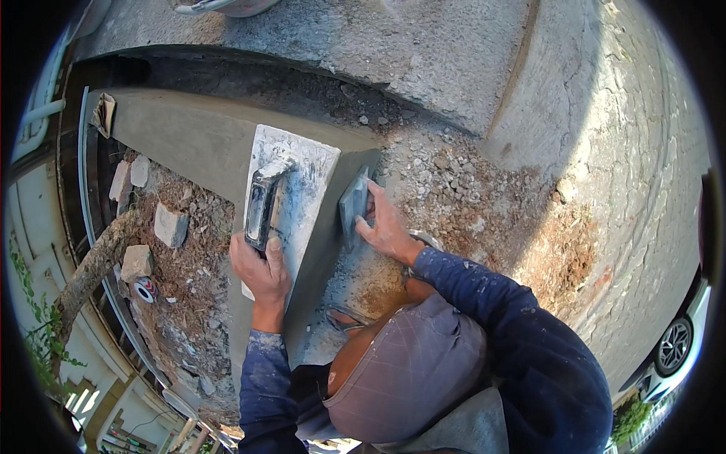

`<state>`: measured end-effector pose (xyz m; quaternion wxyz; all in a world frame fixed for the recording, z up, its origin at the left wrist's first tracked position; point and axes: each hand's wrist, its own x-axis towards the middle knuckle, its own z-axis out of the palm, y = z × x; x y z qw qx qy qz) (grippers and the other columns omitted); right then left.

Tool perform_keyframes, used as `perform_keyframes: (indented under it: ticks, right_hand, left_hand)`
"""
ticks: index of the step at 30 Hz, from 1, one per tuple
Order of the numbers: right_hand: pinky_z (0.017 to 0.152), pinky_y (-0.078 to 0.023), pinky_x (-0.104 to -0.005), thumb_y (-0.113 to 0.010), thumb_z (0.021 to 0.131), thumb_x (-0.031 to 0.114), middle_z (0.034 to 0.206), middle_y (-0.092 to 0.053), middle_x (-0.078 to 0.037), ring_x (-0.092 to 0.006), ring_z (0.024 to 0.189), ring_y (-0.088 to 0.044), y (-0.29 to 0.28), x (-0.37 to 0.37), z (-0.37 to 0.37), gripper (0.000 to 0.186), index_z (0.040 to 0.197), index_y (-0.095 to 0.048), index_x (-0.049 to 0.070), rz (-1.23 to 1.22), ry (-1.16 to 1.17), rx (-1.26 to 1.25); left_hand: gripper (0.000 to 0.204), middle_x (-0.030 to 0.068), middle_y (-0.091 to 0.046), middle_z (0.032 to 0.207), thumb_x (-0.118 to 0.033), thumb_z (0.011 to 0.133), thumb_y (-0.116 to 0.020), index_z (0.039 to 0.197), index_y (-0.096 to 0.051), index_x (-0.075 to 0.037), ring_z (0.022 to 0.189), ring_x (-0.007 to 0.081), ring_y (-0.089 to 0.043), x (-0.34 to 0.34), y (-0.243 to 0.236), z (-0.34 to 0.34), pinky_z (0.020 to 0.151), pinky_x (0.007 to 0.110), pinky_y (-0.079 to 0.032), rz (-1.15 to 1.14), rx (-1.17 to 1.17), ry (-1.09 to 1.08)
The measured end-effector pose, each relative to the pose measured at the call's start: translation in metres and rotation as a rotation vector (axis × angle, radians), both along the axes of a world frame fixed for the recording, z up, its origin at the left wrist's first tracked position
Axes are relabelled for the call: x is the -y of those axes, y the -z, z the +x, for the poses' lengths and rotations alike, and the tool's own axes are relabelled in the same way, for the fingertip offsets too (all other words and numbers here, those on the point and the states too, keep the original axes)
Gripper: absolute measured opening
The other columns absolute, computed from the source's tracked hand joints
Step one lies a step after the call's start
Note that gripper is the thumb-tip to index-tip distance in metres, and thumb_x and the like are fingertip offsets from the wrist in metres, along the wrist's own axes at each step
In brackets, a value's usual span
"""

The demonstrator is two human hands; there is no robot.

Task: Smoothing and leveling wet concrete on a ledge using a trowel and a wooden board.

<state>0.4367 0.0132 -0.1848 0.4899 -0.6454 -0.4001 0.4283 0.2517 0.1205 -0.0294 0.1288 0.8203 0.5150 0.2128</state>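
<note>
A low wall (pixel 181 136) coated in smooth grey mortar turns a corner in front of me. Flat on its top at the corner lies a whitish, mortar-smeared plastering float (pixel 306 170) with a black handle. My left hand (pixel 261 272) is closed around the near end of that handle. In my right hand (pixel 389 223) is a small flat grey plate (pixel 353 204), pinched between thumb and fingers. It stands upright against the wall's right face, just below the top edge. The plate's exact kind is unclear, and my fingers cover part of it.
Broken brick pieces (pixel 171 225) and a tape roll (pixel 144 289) lie on soil left of the wall. Gravelly rubble (pixel 454 181) spreads to its right. A tree trunk (pixel 94 261) leans at the far left. Concrete slabs (pixel 393 45) lie beyond, and a parked car (pixel 677 344) stands far right.
</note>
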Motion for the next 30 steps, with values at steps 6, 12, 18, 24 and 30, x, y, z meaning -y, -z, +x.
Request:
perform_keyframes:
  ticks: [6,12,18,24,30]
  right_hand:
    - [0.089,-0.053,-0.0336,-0.057,0.092,-0.003,0.122,-0.055,-0.015,-0.0202,0.108,-0.060,-0.011,-0.003,0.008,0.072,0.152,-0.019,0.002,-0.124,0.189,-0.447]
    - [0.076,-0.054,-0.0333,-0.065,0.088,0.003,0.103,-0.059,-0.013,-0.0196,0.086,-0.064,0.027,0.018,-0.015,0.076,0.150,-0.023,-0.001,-0.069,0.081,-0.388]
    - [0.096,-0.048,-0.0320,-0.060,0.091,0.001,0.124,-0.054,-0.013,-0.0187,0.110,-0.058,-0.001,-0.015,0.026,0.075,0.153,-0.020,0.000,-0.039,0.240,-0.630]
    - [0.077,-0.049,-0.0274,-0.063,0.087,0.002,0.098,-0.051,-0.007,-0.0139,0.088,-0.057,0.016,0.043,-0.031,0.069,0.148,-0.030,-0.001,-0.162,-0.012,-0.476]
    - [0.090,-0.050,-0.0319,-0.062,0.089,0.005,0.119,-0.057,-0.012,-0.0162,0.102,-0.059,-0.024,-0.027,0.021,0.064,0.145,-0.031,0.001,-0.008,0.258,-0.622]
  left_hand:
    - [0.055,0.0171,-0.052,0.083,-0.054,0.100,-0.052,0.094,-0.058,0.001,0.077,0.0369,-0.052,0.002,0.002,0.000,0.071,0.045,-0.040,-0.051,0.020,-0.003]
    - [0.055,0.0170,-0.052,0.082,-0.053,0.101,-0.052,0.093,-0.058,0.001,0.076,0.0368,-0.052,0.002,0.007,0.003,0.070,0.045,-0.040,-0.007,0.010,0.011]
    - [0.055,0.0167,-0.052,0.083,-0.054,0.101,-0.052,0.095,-0.058,0.000,0.078,0.0366,-0.052,0.001,0.000,0.003,0.071,0.045,-0.041,-0.038,0.024,0.011]
    - [0.055,0.0168,-0.052,0.084,-0.055,0.100,-0.052,0.096,-0.058,0.000,0.077,0.0370,-0.052,0.001,0.004,-0.002,0.071,0.045,-0.041,-0.017,0.002,-0.004]
    - [0.055,0.0170,-0.052,0.085,-0.055,0.100,-0.052,0.097,-0.058,0.001,0.078,0.0374,-0.052,0.002,0.004,0.001,0.072,0.046,-0.040,-0.037,0.019,-0.001]
